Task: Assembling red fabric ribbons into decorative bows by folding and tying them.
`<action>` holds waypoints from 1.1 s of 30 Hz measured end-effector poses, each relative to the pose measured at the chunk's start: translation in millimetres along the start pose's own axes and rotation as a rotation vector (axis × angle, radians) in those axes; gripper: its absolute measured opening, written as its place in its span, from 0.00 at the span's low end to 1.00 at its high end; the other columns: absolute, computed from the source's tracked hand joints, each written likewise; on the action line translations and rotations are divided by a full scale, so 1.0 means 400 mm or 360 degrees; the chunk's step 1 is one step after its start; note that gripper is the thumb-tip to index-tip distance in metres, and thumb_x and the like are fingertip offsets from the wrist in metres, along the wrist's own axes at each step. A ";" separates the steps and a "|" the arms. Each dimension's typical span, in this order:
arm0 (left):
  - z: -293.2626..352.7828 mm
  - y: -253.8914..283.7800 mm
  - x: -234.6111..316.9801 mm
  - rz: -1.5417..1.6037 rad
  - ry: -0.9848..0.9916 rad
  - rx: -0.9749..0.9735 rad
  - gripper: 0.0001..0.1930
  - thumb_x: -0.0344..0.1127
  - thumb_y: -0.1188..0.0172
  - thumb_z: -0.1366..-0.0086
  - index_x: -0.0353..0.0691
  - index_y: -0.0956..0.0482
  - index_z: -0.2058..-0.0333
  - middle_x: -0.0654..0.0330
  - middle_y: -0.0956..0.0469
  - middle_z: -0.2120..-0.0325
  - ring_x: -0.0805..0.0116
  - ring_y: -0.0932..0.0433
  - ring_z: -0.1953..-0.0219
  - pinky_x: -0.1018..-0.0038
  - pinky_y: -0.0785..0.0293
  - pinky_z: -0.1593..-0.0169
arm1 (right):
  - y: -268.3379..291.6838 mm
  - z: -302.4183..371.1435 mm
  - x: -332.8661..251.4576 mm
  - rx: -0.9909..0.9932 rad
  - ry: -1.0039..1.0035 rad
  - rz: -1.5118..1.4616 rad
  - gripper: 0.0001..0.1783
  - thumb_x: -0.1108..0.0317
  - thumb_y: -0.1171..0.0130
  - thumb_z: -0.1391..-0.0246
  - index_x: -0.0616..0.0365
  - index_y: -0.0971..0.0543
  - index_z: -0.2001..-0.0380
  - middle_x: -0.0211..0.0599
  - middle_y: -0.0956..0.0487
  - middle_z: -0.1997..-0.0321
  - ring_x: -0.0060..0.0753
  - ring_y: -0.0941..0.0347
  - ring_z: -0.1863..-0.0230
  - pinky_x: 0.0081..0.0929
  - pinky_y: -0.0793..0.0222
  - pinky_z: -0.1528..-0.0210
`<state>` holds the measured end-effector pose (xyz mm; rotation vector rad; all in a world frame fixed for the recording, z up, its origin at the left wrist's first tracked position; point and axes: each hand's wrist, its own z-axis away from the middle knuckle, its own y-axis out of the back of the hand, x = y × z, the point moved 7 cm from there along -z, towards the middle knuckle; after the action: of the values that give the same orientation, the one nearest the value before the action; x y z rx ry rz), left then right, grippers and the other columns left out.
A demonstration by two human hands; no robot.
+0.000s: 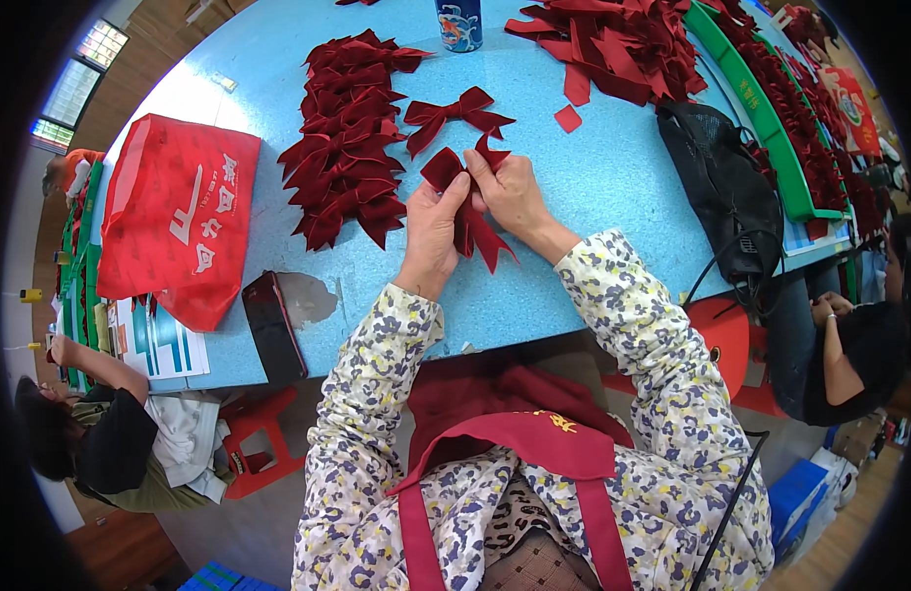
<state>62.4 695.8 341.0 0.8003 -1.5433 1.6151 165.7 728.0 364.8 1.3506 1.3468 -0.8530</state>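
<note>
Over the blue table (pixel 564 271), both my hands pinch one dark red velvet bow (pixel 478 234), its tails hanging toward me. My left hand (pixel 433 229) grips it from the left, thumb pointing up at the middle. My right hand (pixel 516 195) has its thumb and forefinger closed at the bow's upper right, beside a raised loop. The fingers hide the bow's centre. Just beyond my hands lies a single finished-looking bow (pixel 459 116). To the left of that, several similar bows (pixel 347 143) are laid overlapping in a long column.
A red bag (pixel 180 217) and a dark phone (pixel 273 325) lie at left. Loose red ribbon pieces (pixel 613 49) heap at the far right, near a blue patterned cup (pixel 459 25). A black pouch (pixel 721 187) with a cord and a green tray (pixel 761 108) stand right. People sit on both sides.
</note>
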 end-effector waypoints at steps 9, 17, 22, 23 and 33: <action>-0.020 0.001 -0.026 0.0125 -0.0089 0.0192 0.05 0.30 0.43 0.36 0.37 0.27 0.63 0.64 0.24 0.76 0.78 0.28 0.75 0.81 0.31 0.69 | 0.018 -0.002 0.020 0.0205 0.0007 0.0232 0.28 0.56 0.53 0.37 0.62 0.28 0.87 0.39 0.28 0.92 0.41 0.30 0.88 0.34 0.37 0.82; -0.043 -0.019 -0.045 0.0115 -0.0132 0.0095 0.05 0.29 0.44 0.35 0.38 0.26 0.61 0.66 0.24 0.73 0.79 0.27 0.74 0.81 0.29 0.68 | 0.032 -0.020 0.097 0.0154 -0.0301 -0.0145 0.28 0.55 0.53 0.38 0.63 0.28 0.87 0.40 0.29 0.92 0.39 0.30 0.88 0.34 0.37 0.82; -0.042 -0.008 -0.057 0.0127 -0.0169 0.0280 0.10 0.31 0.42 0.36 0.35 0.28 0.58 0.63 0.23 0.68 0.77 0.25 0.70 0.80 0.27 0.65 | 0.040 -0.018 0.069 0.0237 -0.0210 0.0016 0.28 0.55 0.53 0.38 0.63 0.29 0.87 0.42 0.28 0.91 0.42 0.30 0.88 0.35 0.36 0.81; -0.041 -0.013 -0.061 0.0127 -0.0165 0.0276 0.10 0.31 0.42 0.36 0.35 0.28 0.58 0.63 0.23 0.68 0.77 0.25 0.70 0.80 0.27 0.65 | 0.044 -0.015 0.072 0.0279 -0.0155 0.0046 0.27 0.56 0.53 0.38 0.63 0.29 0.86 0.43 0.28 0.91 0.43 0.29 0.87 0.36 0.36 0.81; -0.034 -0.015 -0.068 0.0087 -0.0211 0.0364 0.11 0.31 0.41 0.36 0.35 0.28 0.57 0.62 0.23 0.65 0.77 0.25 0.67 0.79 0.26 0.62 | 0.061 -0.002 0.050 0.0523 0.0114 0.0206 0.22 0.60 0.51 0.39 0.64 0.30 0.83 0.48 0.29 0.90 0.50 0.29 0.85 0.38 0.37 0.81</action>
<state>82.4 706.9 320.0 1.0134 -1.4997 1.8338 191.8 737.1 349.9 1.7169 1.1929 -0.9741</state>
